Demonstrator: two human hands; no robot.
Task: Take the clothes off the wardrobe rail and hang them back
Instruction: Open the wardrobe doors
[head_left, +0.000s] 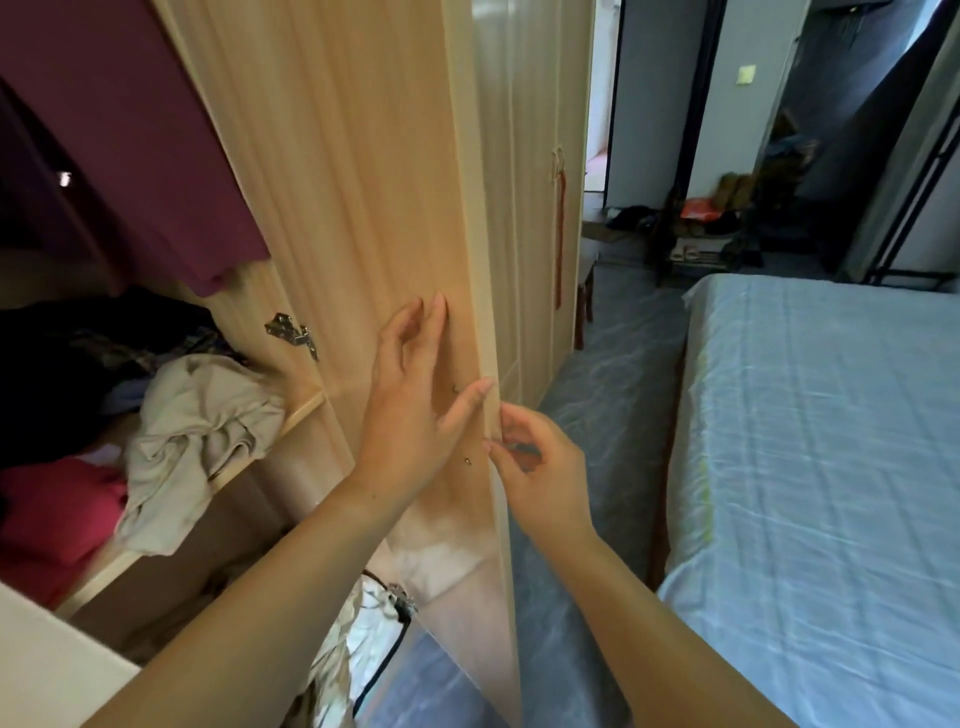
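Observation:
The light wooden wardrobe door (363, 182) stands swung out in front of me. My left hand (415, 410) lies against its inner face with fingers spread and holds nothing. My right hand (535, 467) pinches the door's outer edge near a dark handle. A maroon garment (156, 130) hangs inside the wardrobe at upper left. Below it, on a shelf, lie a dark pile (78, 353), a beige crumpled garment (202, 431) and a red one (57, 514). The rail itself is out of sight.
A bed with a pale blue sheet (831, 467) fills the right side. A narrow strip of grey patterned floor (597, 415) runs between bed and wardrobe. Further closed wardrobe doors (540, 208) and a shoe rack (701, 234) stand beyond.

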